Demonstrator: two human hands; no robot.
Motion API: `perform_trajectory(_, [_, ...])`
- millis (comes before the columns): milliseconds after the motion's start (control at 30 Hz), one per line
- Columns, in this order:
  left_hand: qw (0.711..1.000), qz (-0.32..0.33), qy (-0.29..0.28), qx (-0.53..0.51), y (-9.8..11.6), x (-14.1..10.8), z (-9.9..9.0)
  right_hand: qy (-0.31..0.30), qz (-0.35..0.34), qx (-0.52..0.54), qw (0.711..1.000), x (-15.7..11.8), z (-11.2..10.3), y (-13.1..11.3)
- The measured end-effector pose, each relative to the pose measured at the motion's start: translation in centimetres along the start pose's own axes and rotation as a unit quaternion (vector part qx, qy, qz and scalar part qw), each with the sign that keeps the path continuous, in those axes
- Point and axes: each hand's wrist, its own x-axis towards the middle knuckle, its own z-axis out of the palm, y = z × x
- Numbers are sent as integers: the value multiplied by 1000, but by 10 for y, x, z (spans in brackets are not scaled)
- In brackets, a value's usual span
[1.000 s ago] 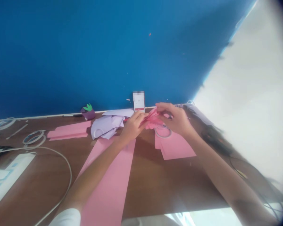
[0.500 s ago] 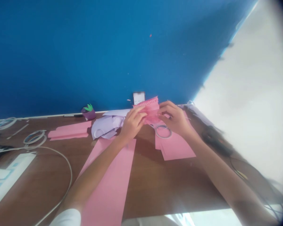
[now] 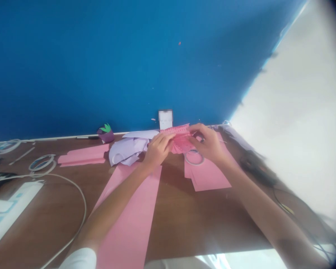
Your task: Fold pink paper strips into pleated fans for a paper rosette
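Observation:
Between my two hands is a folded piece of pink paper (image 3: 181, 139) with a row of small notches along its upper edge, held just above the table. My left hand (image 3: 158, 148) pinches its left end, thumb and fingers pressed together. At the right end, my right hand (image 3: 208, 141) grips it between curled fingers and thumb. Below the right hand a roll of tape (image 3: 194, 157) lies on flat pink sheets (image 3: 210, 175). Under my left forearm stretches a long pink sheet (image 3: 134, 213).
Crumpled lilac paper (image 3: 128, 147), a folded pink strip (image 3: 84, 155) and a small purple pot (image 3: 105, 135) with green paper leaves sit left of my hands. Farther left are tape rolls (image 3: 42, 163) and a white power strip (image 3: 14, 213) with its cable. A blue wall (image 3: 114, 67) rises behind the table.
The notched pink paper has come down and its top edge has tilted away, showing more of the white card behind it. Both hands keep their grip and have shifted slightly.

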Motion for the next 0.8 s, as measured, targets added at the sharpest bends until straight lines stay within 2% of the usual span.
perform_trajectory(233, [999, -46, -9, -5, -15, 1, 0, 3, -18, 27, 999, 3, -5, 3])
perform_trajectory(400, [998, -18, -39, 43, -22, 3, -5, 21, -11, 58, 998, 5, -7, 6])
perform_trajectory(600, [997, -28, 1, 66, -19, 1, -3, 17, 3, 70, 997, 4, -6, 9])
perform_trajectory(800, [998, -47, 11, 31, -16, 3, -4, 74, 36, 65, 994, 1, -4, 14])
